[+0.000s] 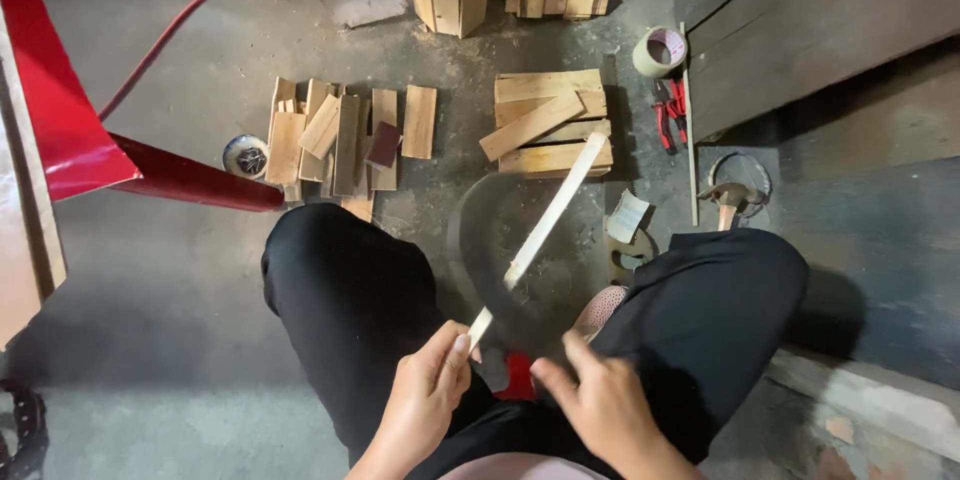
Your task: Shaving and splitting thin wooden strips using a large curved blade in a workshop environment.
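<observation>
My left hand (425, 400) grips the near end of a long, thin, pale wooden strip (555, 205), which slants up and to the right over my lap. My right hand (600, 405) is closed next to a red handle (517, 377) between my knees. A wide, dark, curved blade (480, 240), blurred, rises from that handle and lies against the strip near its middle. Both of my legs, in black trousers, frame the hands.
Short wooden boards lie in two piles on the concrete floor, one at the left (340, 140) and one at the centre (550, 125). A tape roll (660, 50), red pliers (668, 112) and a hammer (728, 200) lie at the right beside grey planks (800, 30). A red metal frame (70, 130) stands at the left.
</observation>
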